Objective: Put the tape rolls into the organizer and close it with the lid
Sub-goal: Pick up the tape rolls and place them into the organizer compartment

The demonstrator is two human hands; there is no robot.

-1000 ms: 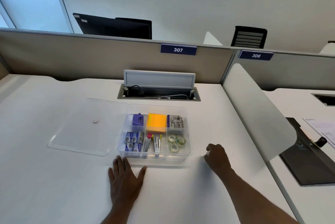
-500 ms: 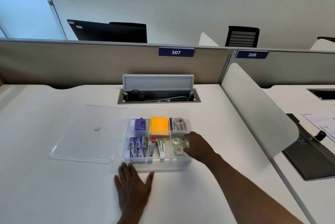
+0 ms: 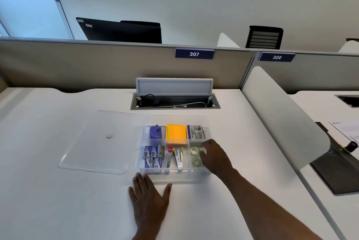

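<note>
At organizer [image 3: 174, 176] 4 o'clock corner, right hand [image 3: 214, 155] curled over tape rolls [image 3: 194, 155], grip unclear; lid [image 3: 101, 142] at 9 o'clock, nearer flat-open left hand [image 3: 149, 201].

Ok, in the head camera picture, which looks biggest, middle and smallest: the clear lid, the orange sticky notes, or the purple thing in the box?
Largest to smallest, as they look:
1. clear lid, lying flat left of the organizer
2. orange sticky notes
3. purple thing, a little smaller than the notes

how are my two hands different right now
The left hand lies flat, fingers spread, on the desk in front of the organizer; the right hand reaches inside it, curled over the tape rolls. The left touches no item. Both are bare.
</note>
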